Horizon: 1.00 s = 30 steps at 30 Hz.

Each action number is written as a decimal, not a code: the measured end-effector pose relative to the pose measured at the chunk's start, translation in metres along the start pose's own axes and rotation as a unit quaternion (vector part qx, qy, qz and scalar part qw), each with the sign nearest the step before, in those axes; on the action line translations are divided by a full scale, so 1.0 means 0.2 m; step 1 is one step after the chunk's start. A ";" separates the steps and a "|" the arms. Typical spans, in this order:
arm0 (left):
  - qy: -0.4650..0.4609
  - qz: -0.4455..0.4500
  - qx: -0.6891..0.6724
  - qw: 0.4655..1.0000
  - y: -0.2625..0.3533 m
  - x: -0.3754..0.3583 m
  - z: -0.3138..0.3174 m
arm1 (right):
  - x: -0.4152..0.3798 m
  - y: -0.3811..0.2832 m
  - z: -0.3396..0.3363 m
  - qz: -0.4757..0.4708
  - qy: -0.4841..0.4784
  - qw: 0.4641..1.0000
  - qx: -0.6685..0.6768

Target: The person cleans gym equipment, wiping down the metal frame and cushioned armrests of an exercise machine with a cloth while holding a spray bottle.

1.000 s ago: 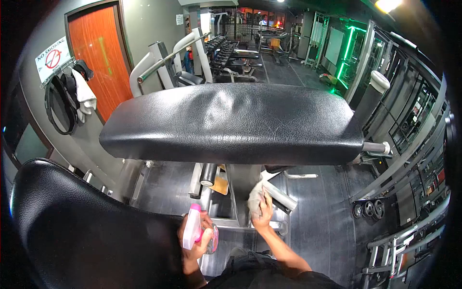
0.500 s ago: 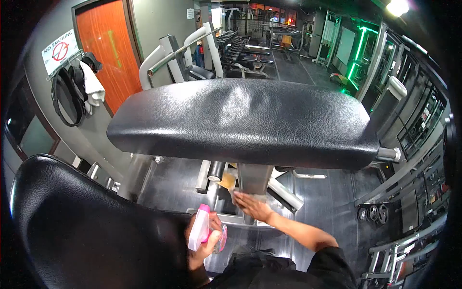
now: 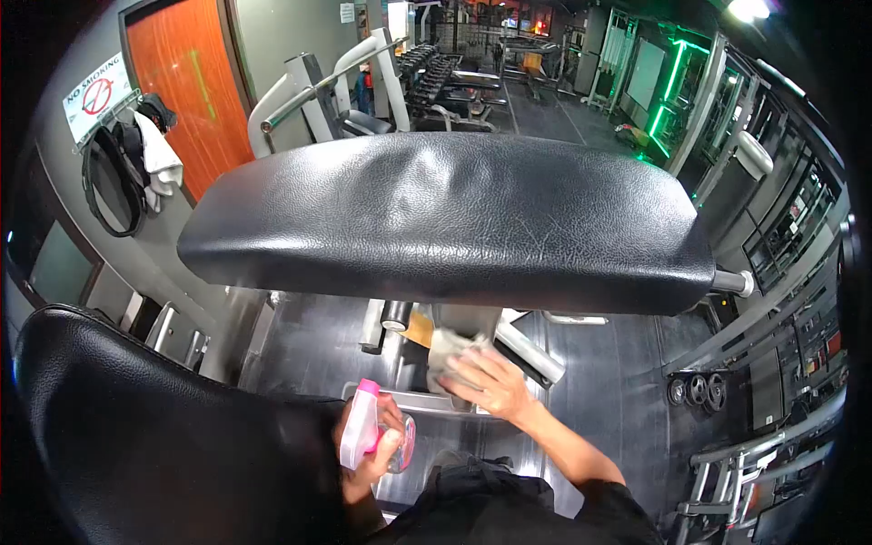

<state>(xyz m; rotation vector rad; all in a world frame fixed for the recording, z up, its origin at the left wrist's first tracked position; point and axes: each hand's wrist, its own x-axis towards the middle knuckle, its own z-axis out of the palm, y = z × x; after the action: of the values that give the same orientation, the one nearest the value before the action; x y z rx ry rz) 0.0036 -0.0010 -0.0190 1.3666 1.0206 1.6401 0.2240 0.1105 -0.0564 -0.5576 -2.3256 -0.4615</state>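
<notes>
My left hand [image 3: 375, 454] is wrapped round a spray bottle [image 3: 362, 422] with a white and pink head, at the lower centre beside the black seat back. My right hand [image 3: 490, 381] presses a pale cloth [image 3: 447, 350] against the grey metal post [image 3: 466, 320] under the large black pad [image 3: 445, 213]. The fingers of that hand are somewhat blurred. A yellowish label or strip [image 3: 419, 329] shows just left of the cloth.
The black seat back [image 3: 182, 436] fills the lower left. A metal peg [image 3: 734, 282] sticks out at the pad's right end. Beneath the pad are a white frame tube [image 3: 531, 354] and a black roller [image 3: 397, 314]. Weight plates [image 3: 697, 391] stand at the right.
My right hand has moved slightly right with the cloth, which now shows more fully against the post. The view has shifted a little; my left hand still holds the spray bottle.
</notes>
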 end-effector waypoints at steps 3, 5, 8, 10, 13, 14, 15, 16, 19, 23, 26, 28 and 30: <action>-0.009 0.019 0.018 1.000 -0.01 0.00 -0.02 | 0.16 0.06 -0.01 0.006 0.102 0.986 -0.130; -0.019 0.033 0.039 0.999 -0.01 0.00 -0.02 | 0.19 0.11 0.08 -0.009 0.067 0.981 -0.182; -0.023 0.019 -0.006 1.000 0.00 0.01 -0.01 | 0.10 0.09 0.22 -0.037 0.075 0.984 -0.158; -0.016 0.015 -0.019 1.000 -0.01 0.00 -0.01 | -0.05 0.08 0.32 -0.096 -0.072 0.983 -0.138; -0.013 0.016 -0.033 0.999 -0.01 0.00 -0.01 | -0.38 0.00 0.53 -0.078 -0.191 0.976 -0.069; -0.003 0.005 -0.039 0.999 -0.01 -0.01 0.00 | -0.51 -0.03 0.60 -0.077 -0.192 0.976 -0.068; 0.006 -0.007 -0.046 0.999 0.00 -0.01 0.00 | -0.63 -0.05 0.67 -0.054 -0.240 0.969 -0.040; 0.004 -0.007 -0.046 0.999 0.01 -0.01 0.00 | -0.74 -0.08 0.71 -0.030 -0.286 0.958 -0.014; 0.009 -0.007 -0.073 0.997 0.01 0.00 0.01 | -0.99 -0.08 0.70 0.133 -0.441 0.883 0.090; -0.025 0.061 -0.011 0.998 -0.03 0.01 -0.01 | -1.13 0.05 0.54 0.547 -0.227 0.671 0.446; 0.005 0.023 -0.045 0.999 -0.02 0.01 0.01 | -0.88 0.10 0.33 0.692 0.059 0.520 0.497; -0.001 0.030 -0.047 0.998 -0.03 0.01 0.01 | -0.69 0.16 0.22 0.673 0.199 0.376 0.605; -0.007 0.040 -0.047 0.998 -0.02 0.01 0.01 | -0.43 0.15 0.14 0.647 0.306 0.383 0.584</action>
<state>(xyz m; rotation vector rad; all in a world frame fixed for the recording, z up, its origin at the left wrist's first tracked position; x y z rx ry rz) 0.0048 0.0037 -0.0222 1.3696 0.8801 1.7136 0.2812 0.1260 -0.1299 -0.9237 -0.4598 1.3944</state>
